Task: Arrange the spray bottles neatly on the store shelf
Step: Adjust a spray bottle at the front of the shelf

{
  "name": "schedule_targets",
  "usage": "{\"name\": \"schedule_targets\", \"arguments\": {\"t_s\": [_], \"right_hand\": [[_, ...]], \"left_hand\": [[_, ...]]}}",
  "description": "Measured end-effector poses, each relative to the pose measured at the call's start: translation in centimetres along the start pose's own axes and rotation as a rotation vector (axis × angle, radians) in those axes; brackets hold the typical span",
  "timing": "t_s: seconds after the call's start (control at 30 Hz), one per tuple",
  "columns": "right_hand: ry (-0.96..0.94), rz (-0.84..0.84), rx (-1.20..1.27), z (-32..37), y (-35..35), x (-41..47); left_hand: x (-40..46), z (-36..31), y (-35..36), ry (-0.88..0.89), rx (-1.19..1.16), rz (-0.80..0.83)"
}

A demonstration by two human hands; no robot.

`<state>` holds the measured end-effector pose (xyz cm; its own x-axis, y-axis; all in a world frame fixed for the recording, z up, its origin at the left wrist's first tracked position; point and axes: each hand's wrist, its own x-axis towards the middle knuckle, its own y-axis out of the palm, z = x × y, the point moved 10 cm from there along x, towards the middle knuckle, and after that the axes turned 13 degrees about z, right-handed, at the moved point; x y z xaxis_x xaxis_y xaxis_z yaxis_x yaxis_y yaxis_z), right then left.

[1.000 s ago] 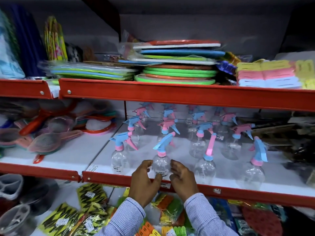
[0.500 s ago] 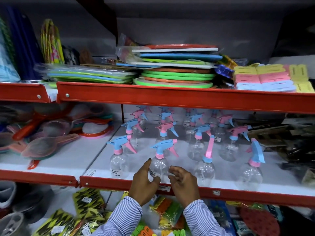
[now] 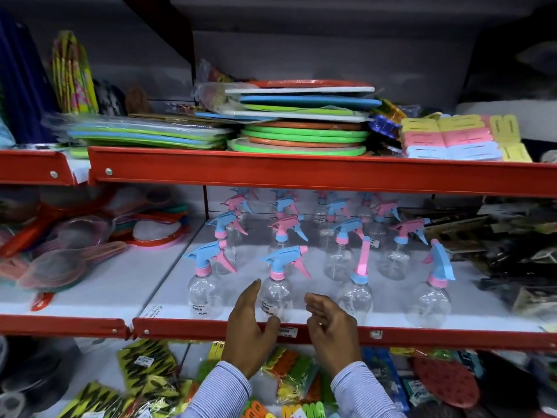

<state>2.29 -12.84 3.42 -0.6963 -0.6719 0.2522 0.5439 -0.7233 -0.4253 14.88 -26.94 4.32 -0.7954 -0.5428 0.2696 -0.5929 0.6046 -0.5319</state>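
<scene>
Several clear spray bottles with blue and pink trigger heads stand in rows on the white middle shelf [image 3: 301,315]. In the front row, a bottle with a blue head [image 3: 275,292] stands upright between my hands. My left hand [image 3: 248,322] is open beside its left side, fingers near the bottle. My right hand [image 3: 327,322] is open to its right, apart from it. Another front bottle [image 3: 205,292] stands to the left. A bottle with a pink head [image 3: 357,292] and a bottle at the far right [image 3: 429,300] have heads turned differently.
The red shelf lip [image 3: 422,336] runs just below the bottles. Coloured flat mats [image 3: 301,128] are stacked on the shelf above. Strainers [image 3: 60,263] lie on the left shelf section. Packaged goods [image 3: 144,378] fill the shelf below, and dark items [image 3: 512,251] crowd the right.
Both hands have let go of the front blue-headed bottle and spread apart. Its trigger head has turned from tilted to level, nozzle to the left.
</scene>
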Motion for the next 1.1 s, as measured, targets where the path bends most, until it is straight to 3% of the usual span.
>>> {"name": "schedule_targets", "arguments": {"t_s": [0.2, 0.4, 0.47, 0.57, 0.67, 0.8, 1.1], "right_hand": [[-0.032, -0.224, -0.015, -1.2, -5.4, -3.0], [0.007, -0.394, 0.033, -4.4, -10.8, -3.1], [0.019, -0.342, 0.04, -5.4, -11.6, -2.0], [0.066, -0.105, 0.024, -6.7, -11.0, 0.4], [0.088, 0.133, 0.036, -7.4, -10.0, 2.5], [0.131, 0.329, 0.015, -8.0, -9.1, 4.2], [0.098, 0.323, 0.108, -7.9, -10.0, 3.1]], "left_hand": [[-1.8, -3.4, -0.1, 0.146, -0.034, -0.195], [-0.9, -6.2, 5.2, 0.165, -0.061, -0.052], [-0.1, -6.4, 7.4, 0.121, -0.048, 0.012], [0.8, -6.4, 10.0, 0.034, -0.08, 0.04], [1.2, -7.2, 11.5, -0.015, -0.044, 0.003], [1.3, -8.0, 12.7, -0.082, -0.007, -0.057], [1.7, -8.1, 13.1, -0.113, -0.018, -0.066]]}}
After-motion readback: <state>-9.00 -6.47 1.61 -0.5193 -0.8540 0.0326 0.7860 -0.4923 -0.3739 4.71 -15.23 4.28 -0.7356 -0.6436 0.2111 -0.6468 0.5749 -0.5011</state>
